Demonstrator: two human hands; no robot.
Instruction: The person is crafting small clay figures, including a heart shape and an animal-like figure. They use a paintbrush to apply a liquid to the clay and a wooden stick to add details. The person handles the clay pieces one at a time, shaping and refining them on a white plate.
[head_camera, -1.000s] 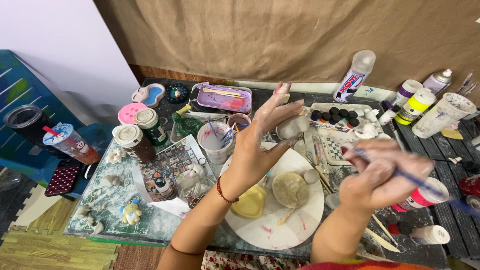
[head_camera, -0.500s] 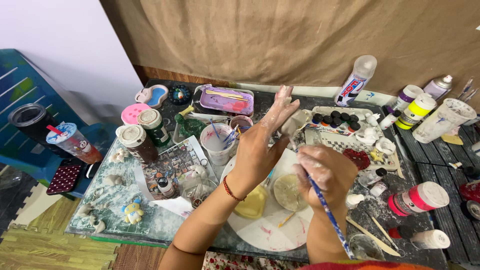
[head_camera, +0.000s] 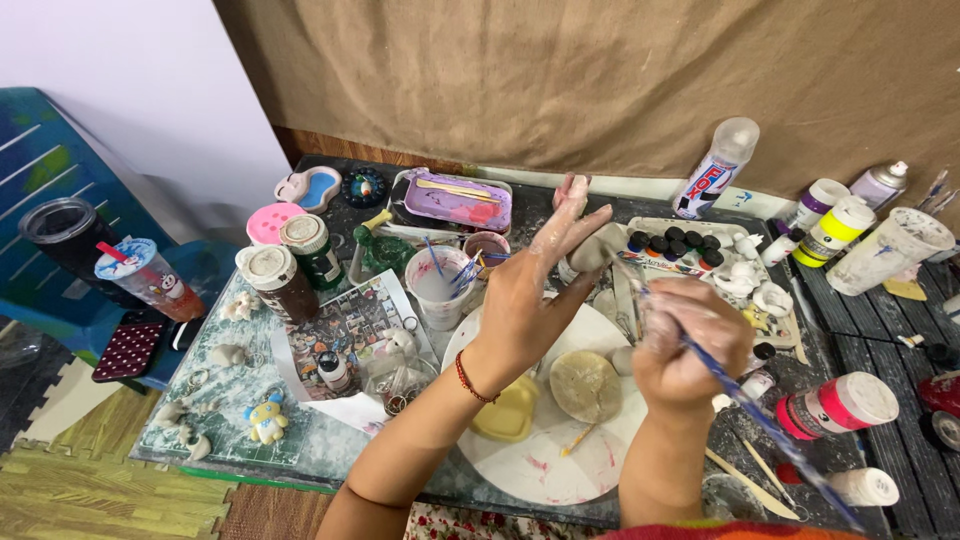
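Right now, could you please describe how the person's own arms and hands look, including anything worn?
Both forearms are bare, with no sleeves. The left hand has a thin red bracelet at the wrist and whitish smears on its fingers. The right hand shows whitish smears too and no jewellery.

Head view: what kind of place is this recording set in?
Likely a home craft or painting corner: a crowded table with paint bottles, a round palette board, a rinse cup, and a brush in the right hand.

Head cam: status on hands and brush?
Left hand open, fingers spread, empty. Right hand gripping blue paintbrush. Both above white round plate; nothing between them.
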